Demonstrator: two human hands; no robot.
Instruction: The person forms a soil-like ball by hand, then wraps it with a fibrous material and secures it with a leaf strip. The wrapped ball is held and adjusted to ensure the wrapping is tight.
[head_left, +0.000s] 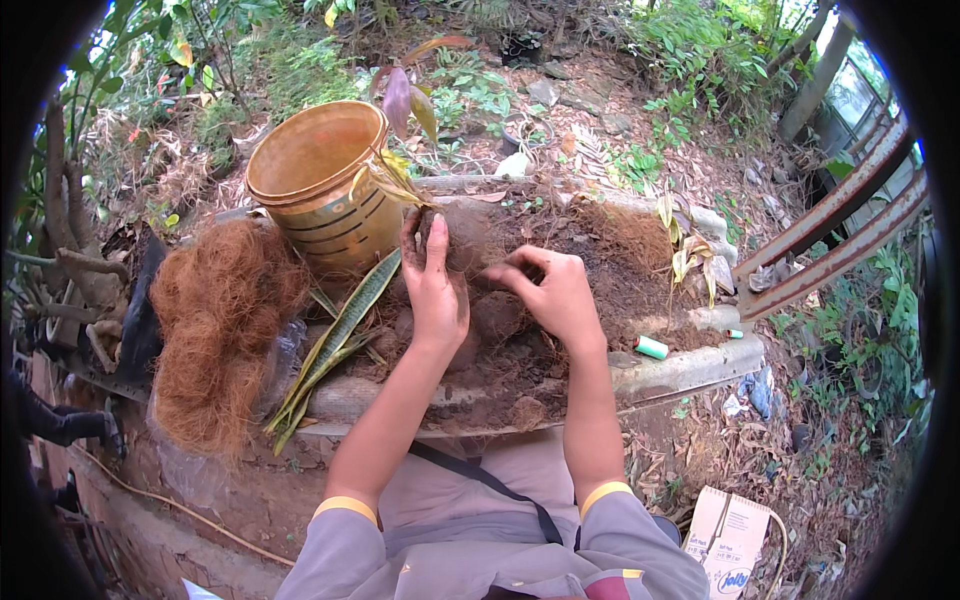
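Note:
My left hand (433, 289) is upright against the left side of a fibre-covered root ball (472, 236), its fingers partly behind the dark stem base. From that base rises a plant with yellowed leaves (397, 182). My right hand (551, 292) has thumb and forefinger close together at the ball's lower right; whether they pinch a strand cannot be made out. Another round brown ball (499, 316) lies just below, on dark soil. Left of my left hand are long variegated snake plant leaves (349, 330), beside a heap of brown coconut fibre (217, 337).
A yellow-brown plastic bucket (330, 217) stands behind the leaves. Green thread spools (651, 347) lie at the right on the corrugated sheet (697, 367). Rusty metal bars (832, 217) slant in from the right. A cardboard box (727, 536) is low right; a person's leg (71, 424) shows far left.

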